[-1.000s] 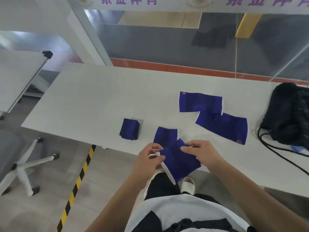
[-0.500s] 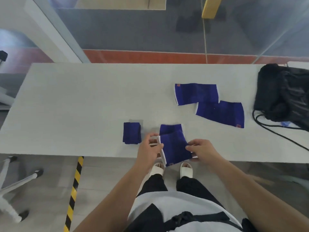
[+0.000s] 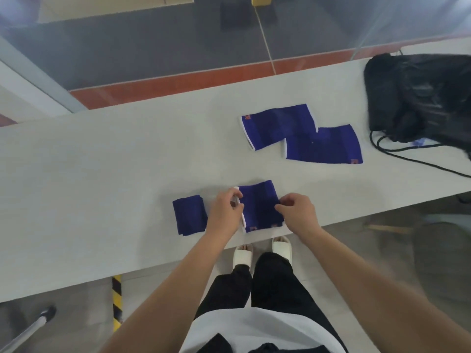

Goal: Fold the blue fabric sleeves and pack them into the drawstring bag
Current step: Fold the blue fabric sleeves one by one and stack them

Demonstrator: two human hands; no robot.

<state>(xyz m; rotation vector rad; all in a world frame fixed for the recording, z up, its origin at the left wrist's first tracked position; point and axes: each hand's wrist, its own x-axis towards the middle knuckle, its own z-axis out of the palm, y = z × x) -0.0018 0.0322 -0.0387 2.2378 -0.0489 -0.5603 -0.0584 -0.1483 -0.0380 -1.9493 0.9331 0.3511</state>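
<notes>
Your left hand [image 3: 224, 212] and right hand [image 3: 297, 212] pinch opposite edges of the sleeve [image 3: 258, 207] at the desk's [image 3: 102, 161] near edge, where it lies squarer than before. A folded sleeve [image 3: 190, 215] lies just left; the overlapping flat sleeves [image 3: 323, 146] and the drawstring bag [image 3: 420, 98] lie beyond.

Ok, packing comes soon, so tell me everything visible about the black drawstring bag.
The black drawstring bag lies slumped and crumpled at the far right of the table, partly cut off by the frame. Its fabric looks thin, slightly shiny. Black cords trail loose across the tabletop. Its mouth cannot be made out.
</notes>
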